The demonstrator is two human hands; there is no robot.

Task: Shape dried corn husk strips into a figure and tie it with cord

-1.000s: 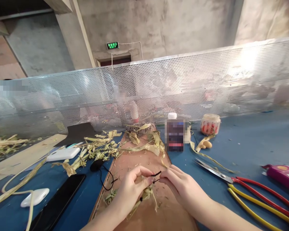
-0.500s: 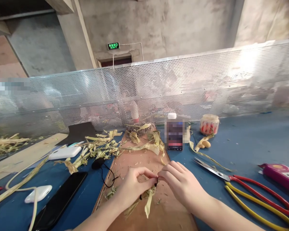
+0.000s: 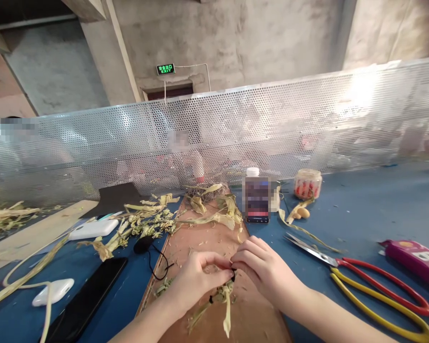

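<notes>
My left hand [image 3: 200, 276] and my right hand [image 3: 266, 269] meet over a brown wooden board [image 3: 196, 240], both with pinched fingers. Between their fingertips is black thread [image 3: 233, 275], looped at the top of a small bundle of dried leaf strips [image 3: 222, 293]. One pale strip dangles from this bundle, just under my left thumb. A second dark tie shows lower on it. My right fingers curl inward, so their tips are partly hidden. Left of the board lies a black thread bundle [image 3: 143, 244] with a loose end curling onto the board.
Red-and-yellow-handled scissors [image 3: 375, 281] lie to the right, near a purple box [image 3: 416, 262]. A glass jar [image 3: 307, 184] and a propped phone [image 3: 256, 200] stand behind. Dried plant pieces [image 3: 153, 221], a black phone [image 3: 87, 297] and a white case [image 3: 53, 291] lie left. A perforated metal screen [image 3: 214, 128] rises beyond.
The hands stay pinched together at the thread. The dried bundle has turned slightly, its dangling strip now lower and further right. The whole view has shifted a little.
</notes>
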